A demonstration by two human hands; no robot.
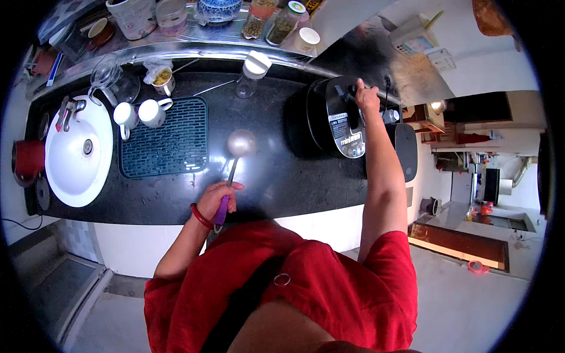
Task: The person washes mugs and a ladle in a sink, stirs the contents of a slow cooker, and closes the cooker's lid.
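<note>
My left hand grips the purple handle of a metal ladle, whose round bowl hovers over the black counter. My right hand reaches out to the back of a black rice cooker and rests on its top near the rear edge; whether it holds anything there I cannot see. The cooker's lid is down. A red bangle sits on my left wrist.
A white round sink lies at the left, with a teal drying mat and two white mugs beside it. A glass jug, a clear bottle with a white cap and several jars stand along the back shelf.
</note>
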